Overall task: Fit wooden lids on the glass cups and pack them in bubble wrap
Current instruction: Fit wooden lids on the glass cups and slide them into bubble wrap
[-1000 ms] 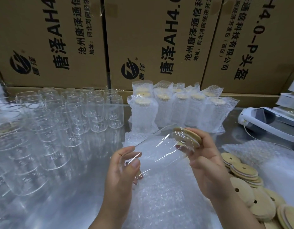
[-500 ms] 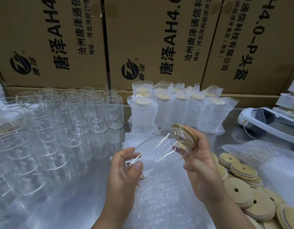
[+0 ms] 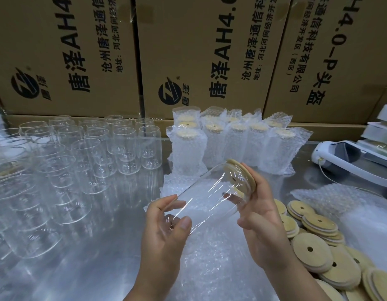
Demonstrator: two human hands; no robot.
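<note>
I hold a clear glass cup (image 3: 206, 200) tilted on its side above a sheet of bubble wrap (image 3: 212, 253). My left hand (image 3: 166, 227) grips its base end between thumb and fingers. My right hand (image 3: 262, 213) holds the mouth end, where a round wooden lid (image 3: 239, 173) sits on the rim under my fingers. Loose wooden lids (image 3: 314, 250), each with a small hole, lie heaped to the right of my right wrist.
Several bare glass cups (image 3: 84, 157) crowd the steel table's left side. Wrapped, lidded cups (image 3: 231, 144) stand in rows at the back centre. Cardboard boxes (image 3: 188, 51) wall off the back. A white device (image 3: 351, 161) and more bubble wrap (image 3: 344, 205) lie at the right.
The lid has gone from tilted against the cup's mouth to seated on the rim. Both hands and the cup drifted slightly left and down.
</note>
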